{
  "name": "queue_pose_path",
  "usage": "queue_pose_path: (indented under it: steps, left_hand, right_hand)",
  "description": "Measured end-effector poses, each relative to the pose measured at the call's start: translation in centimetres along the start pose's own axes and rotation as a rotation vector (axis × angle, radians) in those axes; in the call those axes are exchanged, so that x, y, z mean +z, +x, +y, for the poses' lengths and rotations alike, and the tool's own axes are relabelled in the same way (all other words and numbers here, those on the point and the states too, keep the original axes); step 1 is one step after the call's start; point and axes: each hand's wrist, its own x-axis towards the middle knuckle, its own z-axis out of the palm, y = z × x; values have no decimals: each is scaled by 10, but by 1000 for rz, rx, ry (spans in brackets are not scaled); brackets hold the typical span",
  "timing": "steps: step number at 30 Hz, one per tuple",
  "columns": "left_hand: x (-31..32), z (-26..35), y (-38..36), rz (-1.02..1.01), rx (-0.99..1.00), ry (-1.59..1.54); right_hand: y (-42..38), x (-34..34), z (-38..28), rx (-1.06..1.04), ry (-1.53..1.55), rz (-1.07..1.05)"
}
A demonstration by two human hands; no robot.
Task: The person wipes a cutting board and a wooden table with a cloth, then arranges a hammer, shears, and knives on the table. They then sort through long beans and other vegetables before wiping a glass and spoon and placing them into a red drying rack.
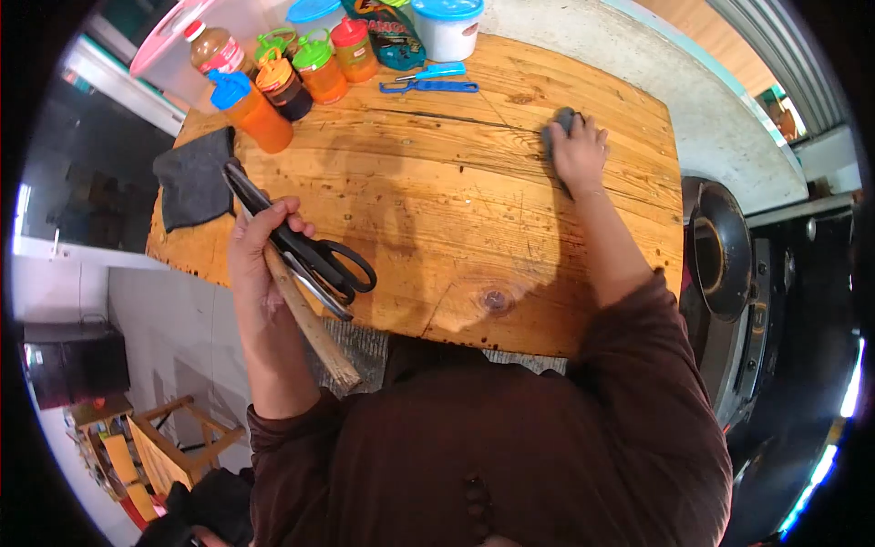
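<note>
My left hand [264,239] is closed around a bundle of tools: black-handled scissors [344,270], a wooden stick [310,328] and a metal utensil whose kind I cannot make out. They hang over the table's left front part. At the right side of the wooden table [456,219], my right hand [581,150] presses a dark grey cloth [560,128] against the surface, fingers over it. Another dark cloth [196,180] lies folded at the table's left edge.
Sauce bottles [255,114] cluster at the back left beside a green pouch [387,36] and a white tub [447,32]. Two blue-handled peelers [428,87] lie in front of them. Right of the table, a black wok [720,251] sits on a stove. A wooden stool [169,447] stands lower left.
</note>
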Motion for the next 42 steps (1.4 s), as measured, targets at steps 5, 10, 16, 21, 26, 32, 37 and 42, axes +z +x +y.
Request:
queue_pose_path:
  steps: [5,10,16,21,26,32,37,42]
  left_hand:
    - [-15,12,-26,136,83,-32]
    - [-38,19,-40,205,168,-6]
    - [-79,42,-66,245,254,12]
    - [-102,53,-79,254,286,7]
    - [-111,51,-73,240,268,-34]
    - [-114,71,-53,190,256,-8]
    - [-133,94,-44,145,252,23]
    - [-149,105,-22,129,196,108]
  right_hand:
    - [-46,-4,-108,-443,161,-142]
    - [-205,-63,-177,-593,1249,-1108]
    - [-104,-133,-167,-461,1060,-1196]
    - [17,-41,-84,-412,580,-312]
    - [-63,-10,-163,-214,-29,-44]
    - [-176,-95,-274,-891,793,-1065]
    - [-73,-93,-276,-869,874,-782]
    - [-24,23,-297,-395,428,-262]
